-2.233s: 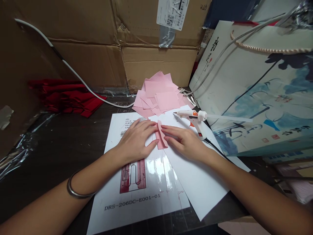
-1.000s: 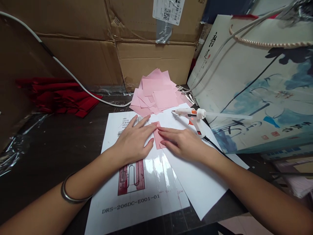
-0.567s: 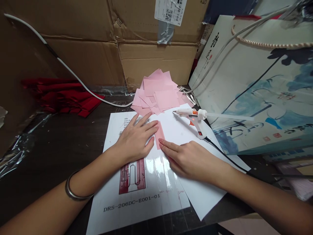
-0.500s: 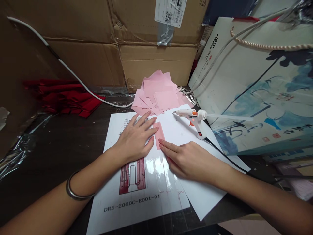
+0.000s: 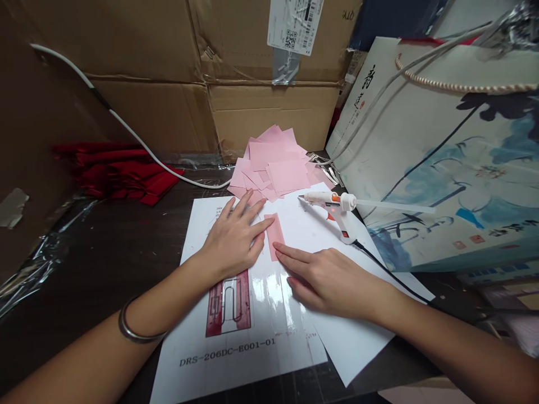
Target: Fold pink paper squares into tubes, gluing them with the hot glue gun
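Observation:
A narrow folded strip of pink paper (image 5: 275,231) lies on the printed white sheet (image 5: 290,350). My left hand (image 5: 236,238) rests palm down to its left, fingers spread, with the index fingertip on the strip's upper part. From the right, my right hand (image 5: 322,275) presses fingertips onto the strip's lower end; its fingers are stretched out and its thumb is apart. A white glue gun (image 5: 332,207) with a clear glue stick lies on the paper just beyond my right hand. Behind the strip, loose pink paper pieces (image 5: 288,175) are heaped.
Cardboard boxes (image 5: 269,112) wall the back. A large paper bag (image 5: 421,185) with a rope handle stands at right. Folded red cloth-like pieces (image 5: 118,168) lie at back left. A white cable (image 5: 135,134) crosses the left side; a black cord (image 5: 391,273) runs from the glue gun.
The whole view has shifted slightly, with things sitting a little lower. My right thumb has moved away from the fingers. Both hands stay on the pink strip.

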Demonstrator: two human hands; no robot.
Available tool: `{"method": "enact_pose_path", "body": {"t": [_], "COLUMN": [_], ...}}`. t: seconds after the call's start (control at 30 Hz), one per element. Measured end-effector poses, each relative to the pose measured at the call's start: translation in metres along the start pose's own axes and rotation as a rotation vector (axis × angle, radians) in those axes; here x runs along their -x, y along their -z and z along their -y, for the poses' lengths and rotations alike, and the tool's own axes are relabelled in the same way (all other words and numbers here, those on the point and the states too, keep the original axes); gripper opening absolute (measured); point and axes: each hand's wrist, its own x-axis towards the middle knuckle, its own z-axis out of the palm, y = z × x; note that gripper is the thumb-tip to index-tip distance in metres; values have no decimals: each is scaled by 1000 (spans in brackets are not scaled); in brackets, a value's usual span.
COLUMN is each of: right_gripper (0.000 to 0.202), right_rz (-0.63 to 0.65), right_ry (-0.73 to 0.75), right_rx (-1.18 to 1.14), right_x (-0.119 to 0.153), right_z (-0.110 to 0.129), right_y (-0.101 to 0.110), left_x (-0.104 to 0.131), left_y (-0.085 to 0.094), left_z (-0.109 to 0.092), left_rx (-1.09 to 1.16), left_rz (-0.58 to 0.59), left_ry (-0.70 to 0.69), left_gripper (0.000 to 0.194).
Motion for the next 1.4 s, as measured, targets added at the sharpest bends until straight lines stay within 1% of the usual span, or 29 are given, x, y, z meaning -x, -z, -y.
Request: {"method": "enact_pose_path", "body": {"t": [0.13, 0.23, 0.47, 0.63, 0.83, 0.9, 1.0, 1.07, 1.17, 1.3, 1.4], "right_gripper": [43, 39, 40, 41, 46, 46, 45, 46, 44, 31, 23], "right_rz": [-62, -86, -20, -5, 31, 33, 37, 6, -91, -205, -335], "right_ry": [-15, -6, 7, 13, 73, 92, 99, 90, 57, 7, -35], "right_rx": [-38, -31, 21, 28, 214, 245, 201, 144, 77, -47, -230], "right_x": [3, 4, 2, 2, 1, 1, 1, 0, -2, -6, -7], "right_z": [-1, 1, 3, 3, 9, 9, 8, 6, 3, 0, 0], "right_y": [-5, -8, -5, -3, 0, 1, 0, -4, -10, -15, -16], "left_x": [-2, -2, -2, -3, -4, -4, -4, -5, -8, -11, -11], "left_y": [-1, -1, -1, 0, 1, 1, 0, -2, -7, -12, -12], "left_z": [2, 3, 3, 2, -2, -2, -3, -2, -1, 1, 3], "left_rx": [30, 39, 13, -13, -96, -97, -45, 21, 110, 152, 223], "left_rz": [28, 21, -13, 24, 45, 36, 16, 2, 9, 36, -3], "left_ry": [33, 38, -2, 4, -37, -35, 5, 83, 203, 225, 229], "left_gripper": [40, 39, 40, 41, 40, 40, 41, 45, 51, 46, 37]}}
